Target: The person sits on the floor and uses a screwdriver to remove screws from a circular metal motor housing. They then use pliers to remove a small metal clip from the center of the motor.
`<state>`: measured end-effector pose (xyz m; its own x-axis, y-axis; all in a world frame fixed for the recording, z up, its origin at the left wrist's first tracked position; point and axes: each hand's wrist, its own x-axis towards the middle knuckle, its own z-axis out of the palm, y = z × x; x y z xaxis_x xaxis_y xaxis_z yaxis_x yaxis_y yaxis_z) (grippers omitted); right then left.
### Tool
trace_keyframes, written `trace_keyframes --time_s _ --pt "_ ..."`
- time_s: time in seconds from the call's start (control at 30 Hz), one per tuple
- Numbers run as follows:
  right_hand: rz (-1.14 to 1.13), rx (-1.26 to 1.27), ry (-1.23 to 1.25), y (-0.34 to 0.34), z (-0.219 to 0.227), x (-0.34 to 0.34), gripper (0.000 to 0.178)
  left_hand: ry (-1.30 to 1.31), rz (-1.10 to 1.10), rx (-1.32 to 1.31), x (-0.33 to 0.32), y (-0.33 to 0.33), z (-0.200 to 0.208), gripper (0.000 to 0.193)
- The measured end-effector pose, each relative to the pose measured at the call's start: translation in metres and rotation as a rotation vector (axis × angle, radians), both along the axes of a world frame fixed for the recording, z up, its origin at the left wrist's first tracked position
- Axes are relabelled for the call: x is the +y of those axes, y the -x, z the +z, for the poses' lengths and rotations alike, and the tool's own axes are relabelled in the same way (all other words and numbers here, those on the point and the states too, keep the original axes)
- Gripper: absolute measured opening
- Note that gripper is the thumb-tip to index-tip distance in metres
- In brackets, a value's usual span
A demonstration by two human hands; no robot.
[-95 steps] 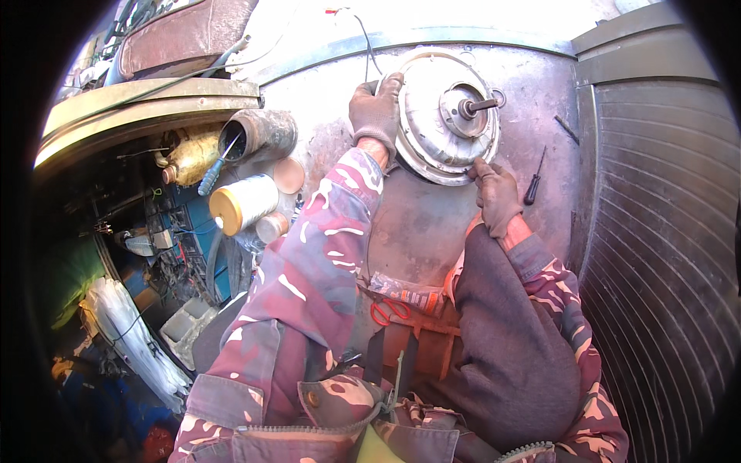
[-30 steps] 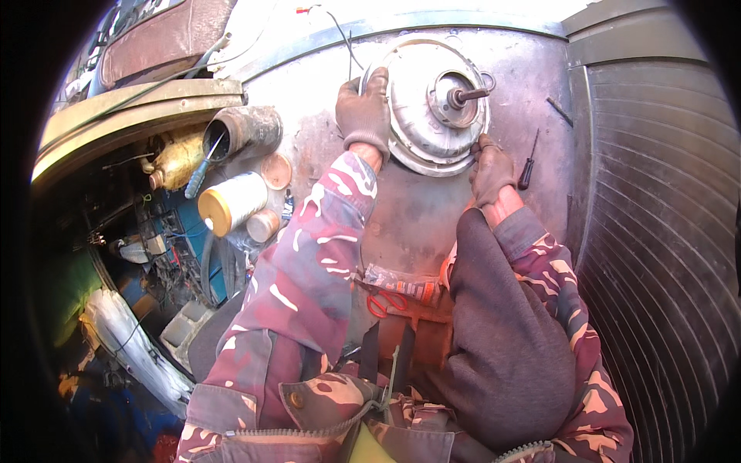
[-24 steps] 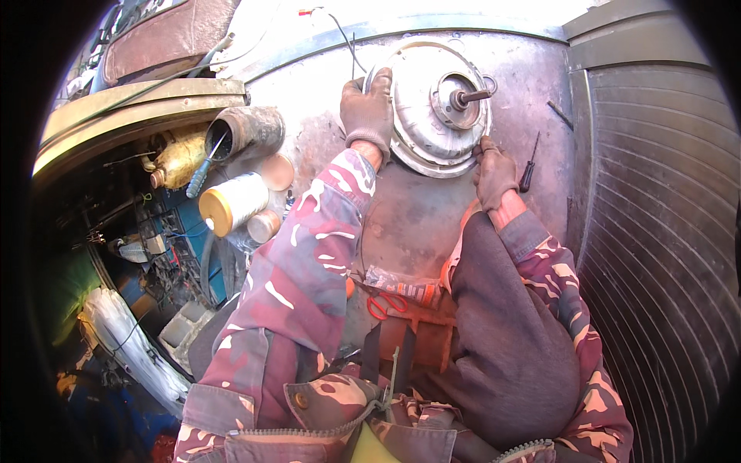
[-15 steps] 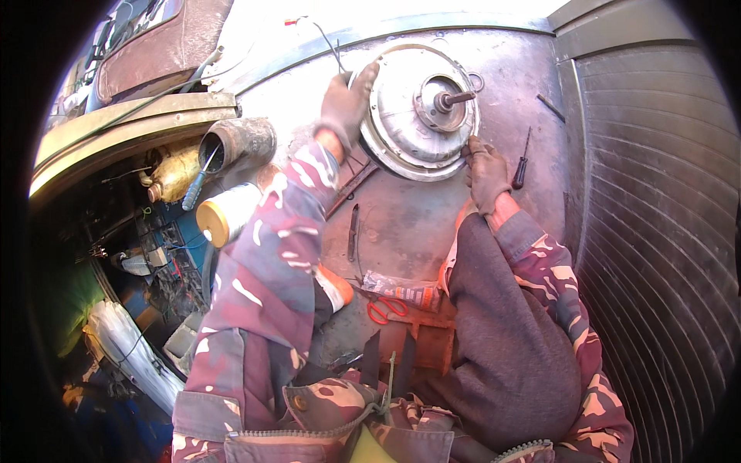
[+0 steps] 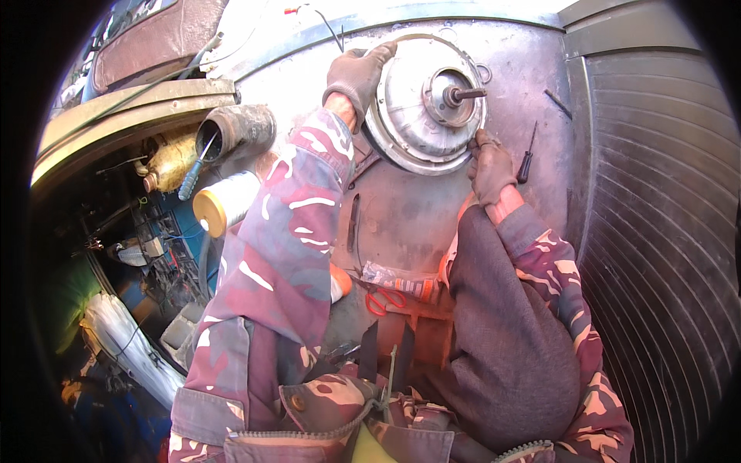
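Note:
A round, domed silver-grey metal motor (image 5: pixel 421 123), like that of a ceiling fan, rests on the floor with its flat rim tilted slightly. A short shaft (image 5: pixel 468 93) sticks out of its raised centre. My gloved left hand (image 5: pixel 356 79) is closed over the upper left edge of the motor, thumb side towards the top. At the lower right edge, my gloved right hand (image 5: pixel 492 166) pinches the rim, its fingertips partly hidden. Just right of that hand lies a black-handled screwdriver (image 5: pixel 526 160).
Red-handled scissors (image 5: pixel 385 302), a plastic packet (image 5: pixel 401 282) and a knife-like tool (image 5: pixel 353 224) lie between my feet. To the left are a metal cylinder (image 5: pixel 245 130) with a blue-handled screwdriver (image 5: pixel 190 179) and a yellow-capped container (image 5: pixel 216 212). A ribbed shutter (image 5: pixel 664 193) stands right.
My left hand has shifted up and right along the motor's rim. The right hand keeps its place at the lower right edge. The whole view has drifted slightly.

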<state>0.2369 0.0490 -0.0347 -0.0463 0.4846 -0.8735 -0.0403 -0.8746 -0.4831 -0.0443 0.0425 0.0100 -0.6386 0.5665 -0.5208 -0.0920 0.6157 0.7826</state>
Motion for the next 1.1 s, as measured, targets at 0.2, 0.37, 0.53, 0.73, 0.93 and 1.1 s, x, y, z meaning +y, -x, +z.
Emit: trace_keyframes --time_s 0.2,0.37,0.53,0.73,0.93,1.1 --pt "-0.121 -0.015 0.043 0.009 -0.011 0.008 0.021 -0.046 0.075 0.103 -0.014 -0.016 0.013 0.067" --pt "0.026 -0.030 -0.023 0.006 -0.011 0.011 0.022 0.056 0.022 0.165 -0.013 -0.013 0.013 0.079" --pt "0.126 0.078 -0.042 -0.013 -0.010 0.015 0.029 0.005 0.026 0.066 -0.006 -0.002 0.003 0.079" --pt "0.355 -0.204 -0.345 -0.023 -0.014 0.017 0.041 0.028 0.060 0.079 0.000 0.000 0.009 0.059" --pt "0.618 -0.142 -0.511 -0.043 0.011 0.019 0.043 0.040 0.048 0.113 0.001 -0.003 0.020 0.061" --pt "0.743 -0.016 -0.490 -0.047 0.029 0.023 0.043 -0.003 0.029 0.083 -0.001 0.003 0.010 0.058"
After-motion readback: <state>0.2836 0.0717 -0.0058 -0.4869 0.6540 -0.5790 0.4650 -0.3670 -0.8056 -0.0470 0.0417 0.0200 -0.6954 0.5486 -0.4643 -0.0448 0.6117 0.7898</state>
